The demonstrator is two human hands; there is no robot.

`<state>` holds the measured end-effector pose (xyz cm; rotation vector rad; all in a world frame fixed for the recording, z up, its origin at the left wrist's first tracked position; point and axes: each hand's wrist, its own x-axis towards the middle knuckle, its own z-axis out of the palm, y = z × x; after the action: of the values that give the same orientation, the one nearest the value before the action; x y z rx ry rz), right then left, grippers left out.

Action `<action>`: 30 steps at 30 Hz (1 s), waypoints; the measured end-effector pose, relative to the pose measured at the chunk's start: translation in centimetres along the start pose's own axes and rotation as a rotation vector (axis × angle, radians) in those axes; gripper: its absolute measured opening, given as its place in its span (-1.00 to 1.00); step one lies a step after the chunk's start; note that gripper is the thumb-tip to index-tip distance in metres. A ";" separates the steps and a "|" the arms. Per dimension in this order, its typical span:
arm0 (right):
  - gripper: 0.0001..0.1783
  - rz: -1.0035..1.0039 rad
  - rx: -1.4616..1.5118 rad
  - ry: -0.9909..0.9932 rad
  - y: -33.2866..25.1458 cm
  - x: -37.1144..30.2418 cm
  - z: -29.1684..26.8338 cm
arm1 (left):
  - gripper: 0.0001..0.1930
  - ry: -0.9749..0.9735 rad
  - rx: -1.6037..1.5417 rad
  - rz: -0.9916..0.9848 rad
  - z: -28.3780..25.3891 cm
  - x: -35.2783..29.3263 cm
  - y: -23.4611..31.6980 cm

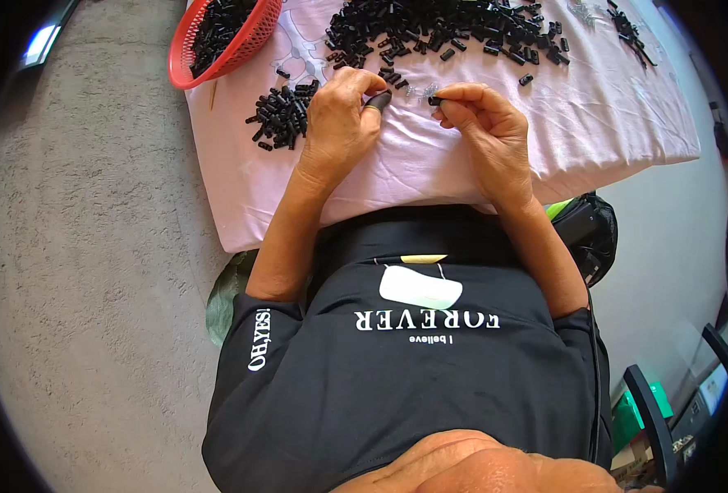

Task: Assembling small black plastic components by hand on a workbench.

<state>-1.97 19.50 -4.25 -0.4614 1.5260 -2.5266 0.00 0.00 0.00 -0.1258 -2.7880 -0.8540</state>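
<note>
My right hand [495,127] pinches a small black plastic piece [435,101] between thumb and fingertips, above the pink cloth. To its left, my left hand [339,119] is closed, index finger bent toward the thumb. A black cover [378,99] with a yellowish band at its base sits on that thumb. Whether anything is between these fingertips, I cannot tell. Between the two hands lie tiny clear or silvery bits [421,92]. A small pile of black tubular pieces [282,115] rests just left of my left hand.
A large heap of black pieces [446,29] spreads over the far part of the cloth-covered table [594,123]. At the far left stands a red basket [245,53] holding more of them. Thin black strips [631,34] lie far right. A black bag [590,234] is beside my right forearm.
</note>
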 end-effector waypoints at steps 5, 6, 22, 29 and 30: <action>-0.83 0.049 -0.008 -0.027 -0.2 0.1 0.3 | -0.71 0.001 0.154 0.099 0.2 0.2 -0.2; -0.83 0.050 -0.008 -0.024 -0.1 0.0 0.3 | -0.71 -0.002 0.153 0.101 0.2 0.2 -0.2; -0.81 0.064 -0.019 -0.029 -0.3 0.2 0.2 | -0.85 -0.014 -0.707 -0.172 -0.8 -1.1 3.6; -0.83 0.072 0.040 -0.037 -0.1 0.2 0.0 | -0.80 -0.045 -0.787 -0.186 -0.4 -1.4 3.6; -0.83 0.071 0.041 -0.036 -0.1 0.2 0.0 | -0.80 -0.046 -0.786 -0.185 -0.4 -1.4 3.7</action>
<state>-2.21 19.53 -4.13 -0.4365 1.4492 -2.4771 1.94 2.79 1.99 -0.0089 -2.3549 -1.9612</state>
